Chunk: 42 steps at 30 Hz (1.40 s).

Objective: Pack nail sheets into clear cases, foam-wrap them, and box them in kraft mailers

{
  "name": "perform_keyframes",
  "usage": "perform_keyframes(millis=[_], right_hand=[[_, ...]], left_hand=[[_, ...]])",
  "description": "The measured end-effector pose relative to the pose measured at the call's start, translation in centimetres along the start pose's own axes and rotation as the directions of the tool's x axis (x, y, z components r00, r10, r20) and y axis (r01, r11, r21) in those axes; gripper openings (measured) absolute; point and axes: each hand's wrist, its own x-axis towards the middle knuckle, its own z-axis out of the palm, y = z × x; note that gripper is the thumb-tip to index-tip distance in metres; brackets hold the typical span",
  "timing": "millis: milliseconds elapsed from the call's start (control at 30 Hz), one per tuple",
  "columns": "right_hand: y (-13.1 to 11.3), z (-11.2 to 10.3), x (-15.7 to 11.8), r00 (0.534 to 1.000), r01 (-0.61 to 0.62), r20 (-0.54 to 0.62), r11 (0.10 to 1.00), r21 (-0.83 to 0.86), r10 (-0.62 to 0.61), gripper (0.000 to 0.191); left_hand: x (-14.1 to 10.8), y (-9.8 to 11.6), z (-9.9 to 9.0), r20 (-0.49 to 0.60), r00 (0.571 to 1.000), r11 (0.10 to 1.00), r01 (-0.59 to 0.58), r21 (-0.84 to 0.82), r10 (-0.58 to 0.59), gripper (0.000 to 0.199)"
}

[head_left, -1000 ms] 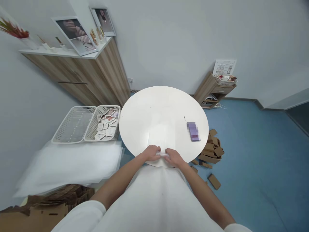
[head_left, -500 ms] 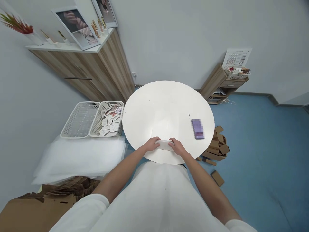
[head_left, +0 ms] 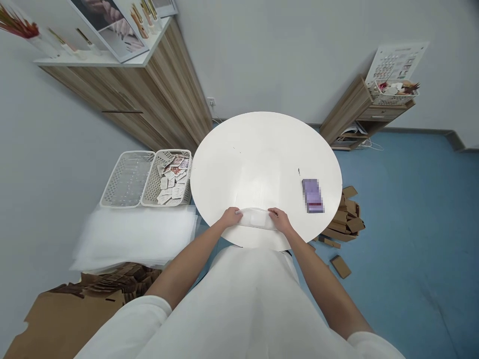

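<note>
A folded, partly see-through white sheet lies flat as a wide strip near the front edge of the round white table. My left hand grips its left end, the thumb over the top. At the other end my right hand pinches the sheet between thumb and curled fingers. A paler square shows in the strip's middle; whether something lies inside the folds I cannot tell. To the right of my right hand is a purple, pixelated object, with a small dark item behind it.
Left of the table stand a white basket of printed cards and a basket of clear plastic pieces. Closer in are stacked white sheets and a cardboard box. Cardboard pieces lie on the floor at right.
My hands have moved apart, and the narrow white bundle between them now shows as a longer, wider flat strip. The view has shifted slightly.
</note>
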Motion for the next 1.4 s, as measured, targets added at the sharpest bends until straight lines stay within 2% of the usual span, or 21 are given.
perform_keyframes(millis=[167, 233, 300, 333, 400, 500, 567, 667, 867, 1000, 1133, 1233, 1300, 1400], right_hand=[[0.1, 0.3, 0.0, 0.996, -0.038, -0.088, 0.998, -0.057, 0.033, 0.028], [0.0, 0.5, -0.2, 0.991, -0.027, -0.133, 0.992, -0.12, 0.011, 0.032], [-0.1, 0.8, -0.6, 0.978, 0.051, -0.179, 0.961, -0.272, -0.103, 0.033], [-0.1, 1.0, -0.8, 0.965, 0.117, -0.177, 0.923, -0.367, -0.193, 0.032], [-0.1, 1.3, -1.4, 0.922, 0.281, -0.086, 0.806, -0.52, -0.377, 0.033], [-0.2, 1.6, -2.2, 0.863, 0.462, 0.107, 0.684, -0.565, -0.494, 0.029], [-0.3, 1.8, -2.5, 0.856, 0.49, 0.165, 0.667, -0.561, -0.49, 0.024], [-0.5, 2.1, -2.6, 0.875, 0.464, 0.179, 0.675, -0.574, -0.45, 0.033], [-1.3, 2.4, -3.2, 0.892, 0.434, 0.17, 0.691, -0.578, -0.418, 0.033], [-1.8, 2.2, -4.5, 0.901, 0.433, 0.209, 0.773, -0.463, -0.379, 0.035], [-2.3, 1.5, -5.1, 0.92, 0.372, 0.264, 0.851, -0.37, -0.288, 0.029], [-3.0, 0.9, -4.4, 0.927, 0.323, 0.295, 0.893, -0.314, -0.232, 0.022], [-3.5, 0.5, -3.7, 0.934, 0.306, 0.274, 0.911, -0.277, -0.23, 0.019], [-3.8, 0.1, -2.6, 0.952, 0.288, 0.174, 0.928, -0.238, -0.251, 0.022]], left_hand=[[-0.3, 0.5, -0.1, -0.052, 0.997, 0.99, 0.071, 0.122, -0.065, 0.02], [-0.8, 0.9, 0.0, -0.141, 0.99, 0.976, 0.049, 0.211, -0.02, 0.029], [-1.3, 1.4, 0.2, -0.224, 0.963, 0.934, -0.066, 0.35, 0.152, 0.039], [-1.5, 1.6, 0.4, -0.225, 0.937, 0.892, -0.152, 0.425, 0.267, 0.043], [-1.8, 2.1, 0.7, -0.126, 0.878, 0.783, -0.337, 0.523, 0.462, 0.048], [-1.8, 2.4, 1.2, 0.043, 0.818, 0.672, -0.5, 0.546, 0.574, 0.049], [-1.7, 2.5, 1.4, 0.079, 0.816, 0.666, -0.519, 0.536, 0.572, 0.051], [-1.4, 2.7, 1.7, 0.085, 0.834, 0.685, -0.503, 0.527, 0.546, 0.058], [-1.8, 3.0, 1.8, 0.06, 0.856, 0.733, -0.473, 0.489, 0.513, 0.048], [-2.9, 2.3, 1.6, 0.107, 0.861, 0.762, -0.493, 0.421, 0.497, 0.051], [-3.5, 1.7, 1.4, 0.173, 0.868, 0.801, -0.497, 0.333, 0.466, 0.043], [-3.3, 1.8, 0.8, 0.14, 0.88, 0.83, -0.475, 0.294, 0.454, 0.036], [-3.0, 1.9, 0.1, 0.12, 0.894, 0.857, -0.449, 0.251, 0.433, 0.036], [-2.4, 1.6, -1.1, 0.128, 0.915, 0.903, -0.401, 0.154, 0.384, 0.04]])
